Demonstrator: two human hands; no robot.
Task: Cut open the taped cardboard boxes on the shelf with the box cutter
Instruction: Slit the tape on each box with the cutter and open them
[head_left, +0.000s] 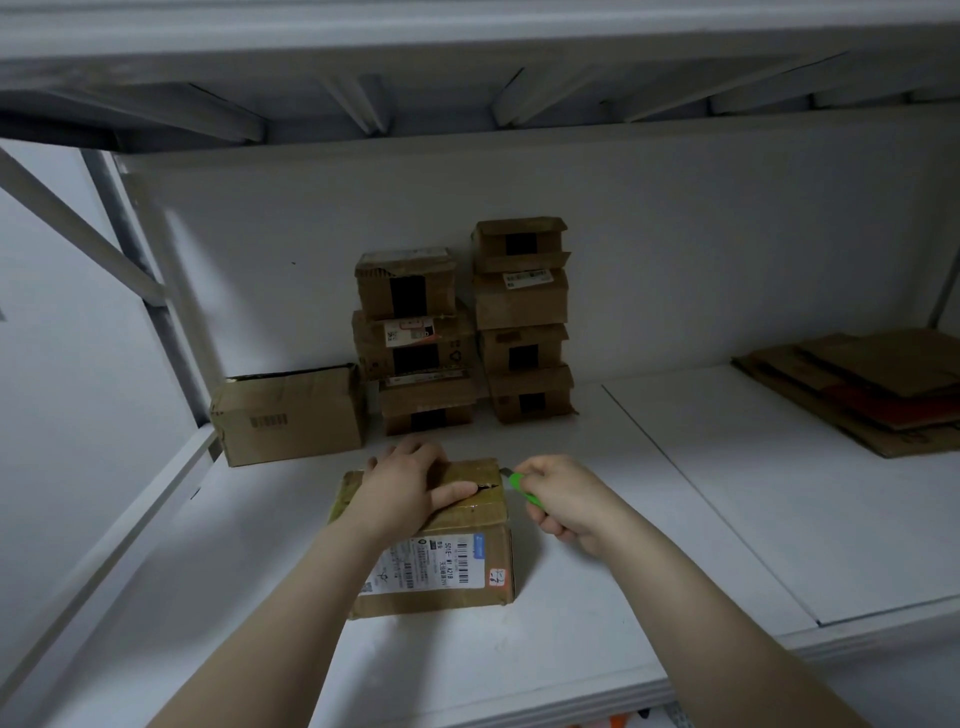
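A taped cardboard box (457, 577) with a shipping label on its near side stands on the white shelf (675, 519) in front of me. My left hand (408, 486) lies flat on the box top, fingers spread and thumb along the taped seam. My right hand (563, 501) grips a green box cutter (522, 488), whose blade tip sits at the top right edge of the box by the end of the seam. A short dark slit shows in the tape just past my left thumb.
Two stacks of small taped boxes (467, 332) stand against the back wall. A larger box (288, 413) lies to their left by the shelf post. Flattened cardboard sheets (872, 384) lie at the far right. An upper shelf hangs overhead.
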